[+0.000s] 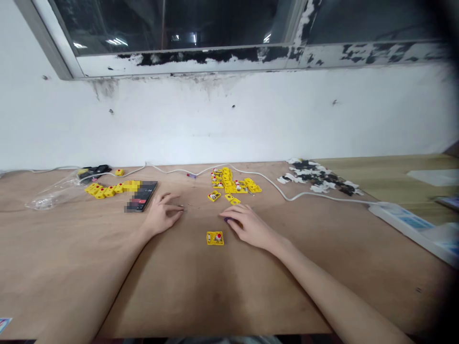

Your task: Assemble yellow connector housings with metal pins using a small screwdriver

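Light: soft indoor light, lamp glare in the window (179, 28)
Shadows: faint ones on the wooden tabletop (229, 296)
Edges: I'm getting dark, bowed corners on my feed

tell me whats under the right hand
Under the right hand lies the wooden tabletop, with a yellow piece and a dark purple bit showing at the fingertips. The palm covers the rest, so whatever lies beneath cannot be seen.

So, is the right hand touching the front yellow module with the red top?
Apart: the head view shows bare wood between the right hand and the yellow module.
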Action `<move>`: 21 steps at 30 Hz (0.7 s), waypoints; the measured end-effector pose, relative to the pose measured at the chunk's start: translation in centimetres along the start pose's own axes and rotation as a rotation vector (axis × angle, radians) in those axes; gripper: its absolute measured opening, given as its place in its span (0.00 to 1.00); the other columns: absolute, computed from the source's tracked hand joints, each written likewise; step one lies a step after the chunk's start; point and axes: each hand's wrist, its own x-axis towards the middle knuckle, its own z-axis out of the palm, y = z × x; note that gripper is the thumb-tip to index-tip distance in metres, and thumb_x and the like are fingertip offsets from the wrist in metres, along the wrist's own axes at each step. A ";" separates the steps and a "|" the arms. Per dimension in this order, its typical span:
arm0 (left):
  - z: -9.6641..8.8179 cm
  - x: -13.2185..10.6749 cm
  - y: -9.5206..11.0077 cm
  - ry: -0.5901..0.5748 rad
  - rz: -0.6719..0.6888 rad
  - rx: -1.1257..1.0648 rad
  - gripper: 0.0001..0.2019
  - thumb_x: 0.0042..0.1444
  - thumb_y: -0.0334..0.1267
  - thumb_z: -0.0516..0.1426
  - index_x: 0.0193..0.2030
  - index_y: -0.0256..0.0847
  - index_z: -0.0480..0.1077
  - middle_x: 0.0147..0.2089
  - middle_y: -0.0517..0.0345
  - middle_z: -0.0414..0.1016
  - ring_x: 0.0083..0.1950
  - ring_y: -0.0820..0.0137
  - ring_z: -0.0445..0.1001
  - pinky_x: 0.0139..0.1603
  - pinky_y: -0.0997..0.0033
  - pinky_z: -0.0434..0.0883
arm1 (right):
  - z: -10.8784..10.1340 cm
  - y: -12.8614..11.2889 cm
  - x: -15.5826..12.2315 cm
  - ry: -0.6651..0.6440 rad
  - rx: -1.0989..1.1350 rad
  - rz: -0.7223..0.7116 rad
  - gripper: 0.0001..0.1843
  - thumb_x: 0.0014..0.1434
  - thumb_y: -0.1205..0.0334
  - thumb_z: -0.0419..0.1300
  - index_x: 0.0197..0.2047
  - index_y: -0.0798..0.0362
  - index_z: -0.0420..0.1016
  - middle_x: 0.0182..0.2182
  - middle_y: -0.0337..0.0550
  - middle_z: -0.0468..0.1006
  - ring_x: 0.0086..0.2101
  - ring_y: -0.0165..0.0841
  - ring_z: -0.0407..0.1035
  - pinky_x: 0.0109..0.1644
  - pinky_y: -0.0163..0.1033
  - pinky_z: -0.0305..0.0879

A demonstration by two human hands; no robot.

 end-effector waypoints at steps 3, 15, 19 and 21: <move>0.5 0.3 1.0 -0.029 -0.068 -0.056 0.07 0.57 0.40 0.60 0.35 0.48 0.82 0.61 0.58 0.72 0.66 0.52 0.59 0.67 0.44 0.60 | 0.2 -0.2 0.1 0.032 0.008 -0.013 0.17 0.65 0.73 0.56 0.52 0.48 0.76 0.47 0.44 0.79 0.49 0.38 0.71 0.57 0.48 0.63; 0.4 -0.2 9.7 0.110 0.103 -0.361 0.04 0.49 0.30 0.63 0.29 0.43 0.76 0.53 0.54 0.77 0.68 0.52 0.57 0.67 0.43 0.61 | 0.7 -3.2 0.4 0.148 0.166 -0.088 0.10 0.67 0.64 0.59 0.51 0.50 0.77 0.42 0.45 0.80 0.42 0.36 0.73 0.49 0.43 0.69; 0.8 -0.4 11.8 0.150 0.174 -0.418 0.06 0.49 0.28 0.64 0.30 0.44 0.76 0.51 0.54 0.77 0.68 0.52 0.58 0.66 0.43 0.63 | 0.9 -3.9 0.1 0.090 0.224 -0.115 0.10 0.67 0.69 0.57 0.45 0.49 0.80 0.39 0.43 0.81 0.39 0.34 0.74 0.45 0.39 0.70; 1.1 -0.6 11.9 0.163 0.180 -0.432 0.06 0.50 0.28 0.63 0.31 0.44 0.76 0.49 0.54 0.78 0.67 0.53 0.60 0.65 0.44 0.64 | 0.9 -3.9 -0.1 0.078 0.234 -0.097 0.11 0.67 0.69 0.57 0.44 0.49 0.80 0.39 0.43 0.81 0.40 0.34 0.75 0.45 0.39 0.70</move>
